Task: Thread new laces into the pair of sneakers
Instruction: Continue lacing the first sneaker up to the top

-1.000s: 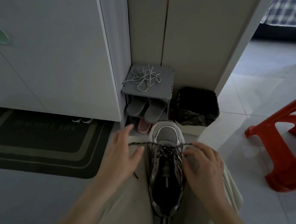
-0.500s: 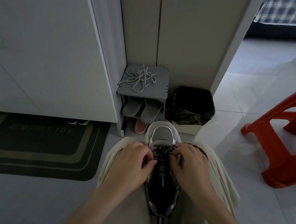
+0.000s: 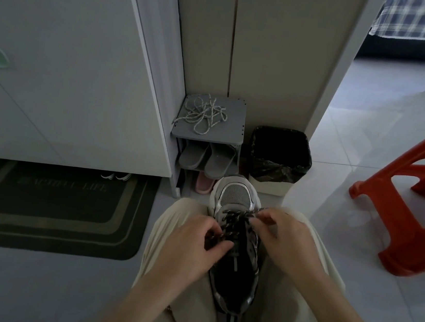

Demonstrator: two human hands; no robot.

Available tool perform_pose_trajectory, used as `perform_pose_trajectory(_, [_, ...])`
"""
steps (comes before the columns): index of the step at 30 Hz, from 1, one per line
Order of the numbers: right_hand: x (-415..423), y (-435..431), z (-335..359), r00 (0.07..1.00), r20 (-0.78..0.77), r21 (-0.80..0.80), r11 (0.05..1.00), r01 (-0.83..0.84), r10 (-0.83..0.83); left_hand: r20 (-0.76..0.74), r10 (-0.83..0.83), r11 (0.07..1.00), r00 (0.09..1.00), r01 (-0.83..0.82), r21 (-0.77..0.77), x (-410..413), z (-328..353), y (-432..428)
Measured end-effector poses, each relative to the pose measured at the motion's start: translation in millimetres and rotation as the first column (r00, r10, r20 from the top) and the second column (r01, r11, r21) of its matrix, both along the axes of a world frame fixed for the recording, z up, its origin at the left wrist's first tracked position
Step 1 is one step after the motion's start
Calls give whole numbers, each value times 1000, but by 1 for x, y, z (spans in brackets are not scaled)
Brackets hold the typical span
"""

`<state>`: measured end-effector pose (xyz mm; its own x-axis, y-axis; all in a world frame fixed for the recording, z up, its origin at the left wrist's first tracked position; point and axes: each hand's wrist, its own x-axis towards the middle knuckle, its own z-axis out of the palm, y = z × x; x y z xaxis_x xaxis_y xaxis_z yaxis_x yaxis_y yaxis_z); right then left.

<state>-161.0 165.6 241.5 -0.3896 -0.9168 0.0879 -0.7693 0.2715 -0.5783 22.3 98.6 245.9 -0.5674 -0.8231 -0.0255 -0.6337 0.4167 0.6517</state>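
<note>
The left hand (image 3: 189,244) lies over the left eyelet row of the sneaker (image 3: 237,199), so the run of the dark speckled lace (image 3: 236,216) under its curled fingers cannot be told. The right hand (image 3: 285,235) pinches the lace and hides its tip. The sneaker's heel is sunk between the trouser legs (image 3: 263,319). The red stool (image 3: 416,204) is cut off by the right edge and the doormat (image 3: 51,207) by the left, its lettering too dim to read. Only the toes of a pair of shoes (image 3: 116,176) show under the white door (image 3: 68,74), and the pink slipper (image 3: 204,184) is partly hidden behind the sneaker's toe
</note>
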Motion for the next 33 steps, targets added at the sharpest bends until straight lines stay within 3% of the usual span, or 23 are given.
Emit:
perform_pose_trajectory(6, [3, 0, -4, 999, -49, -18, 1000, -10, 9, -44, 24, 997, 999, -21, 68, -2, -2, -1])
perform_pose_trajectory(12, [2, -3, 2, 993, 92, -39, 996, 82, -78, -67, 33, 995, 997, -26, 100, 0, -2, -1])
perform_pose_trajectory(17, [7, 3, -2, 991, 135, 15, 1000, 8, -10, -88, 48, 994, 995, -39, 100, 2, -5, -1])
perform_pose_trajectory(21, [1, -1, -1, 990, 99, -11, 994, 105, -103, -89, 33, 994, 995, -23, 110, 2, -6, -1])
perform_pose_trajectory(24, [-3, -2, 0, 937, 285, -44, 974, 224, -203, -73, 28, 993, 997, -19, 116, 2, -5, -2])
perform_pose_trajectory(29, [6, 5, 5, 983, 181, 19, 1000, 24, -27, -55, 35, 994, 998, -29, 103, 4, -7, -4])
perform_pose_trajectory(33, [7, 3, -1, 988, 141, 11, 998, 58, -59, -52, 38, 994, 998, -32, 108, 4, -7, -3])
